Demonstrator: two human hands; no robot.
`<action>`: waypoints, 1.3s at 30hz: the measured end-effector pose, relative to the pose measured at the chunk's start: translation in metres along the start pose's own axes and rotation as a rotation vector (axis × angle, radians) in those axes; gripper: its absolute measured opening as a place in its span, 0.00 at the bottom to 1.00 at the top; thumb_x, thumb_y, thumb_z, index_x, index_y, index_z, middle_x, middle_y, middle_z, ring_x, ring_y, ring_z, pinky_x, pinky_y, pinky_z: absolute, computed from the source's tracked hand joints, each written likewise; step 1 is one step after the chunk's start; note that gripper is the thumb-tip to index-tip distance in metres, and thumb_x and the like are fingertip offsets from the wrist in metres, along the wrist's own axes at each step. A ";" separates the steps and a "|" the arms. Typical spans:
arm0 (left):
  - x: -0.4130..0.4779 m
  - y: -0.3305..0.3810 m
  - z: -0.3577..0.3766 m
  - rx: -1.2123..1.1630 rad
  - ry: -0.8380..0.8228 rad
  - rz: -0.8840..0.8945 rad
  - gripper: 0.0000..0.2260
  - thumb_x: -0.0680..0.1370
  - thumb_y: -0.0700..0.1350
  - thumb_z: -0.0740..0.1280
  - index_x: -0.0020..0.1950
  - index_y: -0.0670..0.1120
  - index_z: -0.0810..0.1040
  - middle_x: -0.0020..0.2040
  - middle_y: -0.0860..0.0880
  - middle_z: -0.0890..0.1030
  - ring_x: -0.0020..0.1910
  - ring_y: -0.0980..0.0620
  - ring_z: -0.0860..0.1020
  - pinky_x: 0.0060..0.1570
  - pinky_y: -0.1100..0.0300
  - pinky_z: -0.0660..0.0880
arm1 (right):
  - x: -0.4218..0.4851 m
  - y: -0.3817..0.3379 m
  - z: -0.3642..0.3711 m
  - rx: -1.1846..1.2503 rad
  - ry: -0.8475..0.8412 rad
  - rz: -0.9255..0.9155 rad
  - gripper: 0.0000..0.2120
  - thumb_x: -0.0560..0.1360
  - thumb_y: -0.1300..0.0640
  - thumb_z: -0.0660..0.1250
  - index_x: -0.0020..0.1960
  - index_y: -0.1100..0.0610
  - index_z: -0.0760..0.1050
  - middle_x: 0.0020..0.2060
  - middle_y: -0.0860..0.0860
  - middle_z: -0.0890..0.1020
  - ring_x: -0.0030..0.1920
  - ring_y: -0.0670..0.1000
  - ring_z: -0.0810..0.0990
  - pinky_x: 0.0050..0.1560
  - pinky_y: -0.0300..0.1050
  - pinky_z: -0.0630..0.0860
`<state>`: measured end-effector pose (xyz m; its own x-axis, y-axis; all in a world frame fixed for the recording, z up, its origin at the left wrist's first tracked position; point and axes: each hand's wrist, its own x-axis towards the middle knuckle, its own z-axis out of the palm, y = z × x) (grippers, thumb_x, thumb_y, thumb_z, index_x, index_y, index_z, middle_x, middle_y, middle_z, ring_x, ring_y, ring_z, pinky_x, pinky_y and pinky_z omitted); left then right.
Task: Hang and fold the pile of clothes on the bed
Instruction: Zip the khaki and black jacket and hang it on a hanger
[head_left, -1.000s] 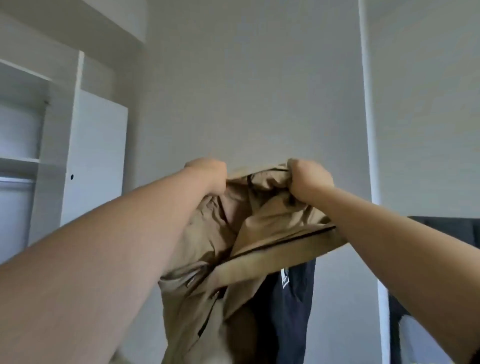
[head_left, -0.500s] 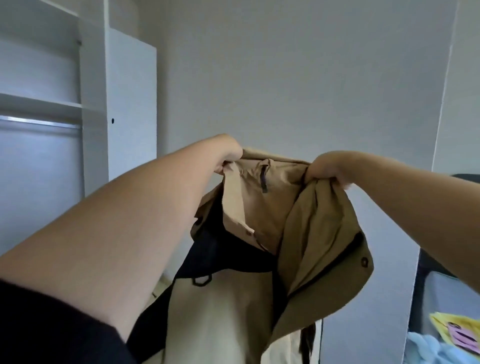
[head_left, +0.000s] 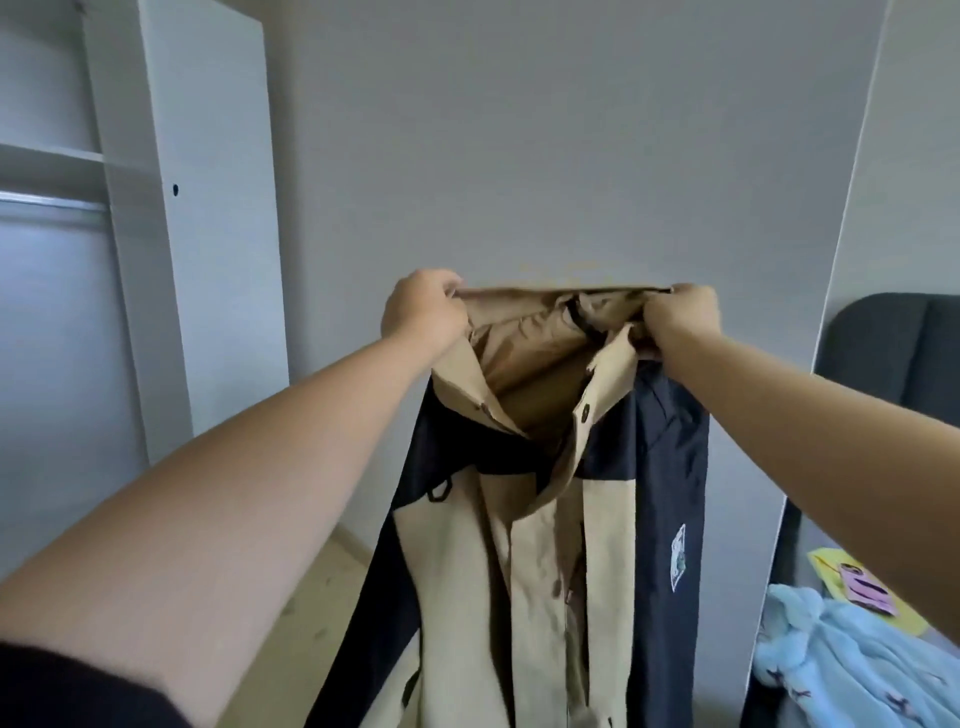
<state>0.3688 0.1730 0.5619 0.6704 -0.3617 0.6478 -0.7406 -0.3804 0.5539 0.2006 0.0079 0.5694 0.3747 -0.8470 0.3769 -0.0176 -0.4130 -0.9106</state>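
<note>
Hanging full length in mid-air before a bare grey wall (head_left: 519, 130): tan and navy jacket (head_left: 545, 545), hem cut off by the lower frame edge. Standing open at far left: white wardrobe (head_left: 208, 208), rail and shelf only partly in view. Showing at right: dark bed headboard (head_left: 893, 343), light blue garment (head_left: 852, 660) and yellow item (head_left: 852, 577) on the bed, both cropped. Small white chest patch (head_left: 678, 558), wording too blurred to read. Clamped on the collar's opposite ends and held well apart: left hand (head_left: 423, 312), right hand (head_left: 680, 319), fingertips buried in fabric.
</note>
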 end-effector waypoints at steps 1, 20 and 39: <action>-0.002 0.003 0.006 -0.140 -0.063 -0.037 0.11 0.74 0.40 0.66 0.54 0.52 0.78 0.48 0.50 0.80 0.47 0.48 0.78 0.45 0.64 0.70 | 0.004 0.000 -0.002 0.005 -0.022 -0.013 0.09 0.77 0.67 0.54 0.42 0.62 0.72 0.35 0.58 0.77 0.28 0.55 0.78 0.17 0.40 0.72; -0.034 -0.063 0.062 -0.437 -0.583 -0.143 0.24 0.72 0.26 0.67 0.65 0.42 0.72 0.55 0.46 0.77 0.50 0.52 0.76 0.52 0.59 0.74 | 0.026 0.053 -0.037 0.052 -0.284 -0.039 0.18 0.73 0.73 0.49 0.45 0.58 0.75 0.37 0.56 0.75 0.34 0.53 0.76 0.28 0.40 0.75; -0.056 -0.033 0.154 -0.256 -0.551 -0.077 0.16 0.75 0.48 0.69 0.27 0.49 0.76 0.24 0.58 0.75 0.26 0.63 0.74 0.24 0.74 0.65 | 0.027 0.134 -0.086 -1.029 -0.180 -0.132 0.12 0.69 0.55 0.72 0.35 0.61 0.73 0.32 0.55 0.74 0.38 0.57 0.74 0.35 0.44 0.66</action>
<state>0.3626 0.0743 0.4270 0.5970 -0.7543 0.2731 -0.6308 -0.2311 0.7407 0.1285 -0.0989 0.4720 0.5616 -0.7474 0.3549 -0.7136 -0.6546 -0.2494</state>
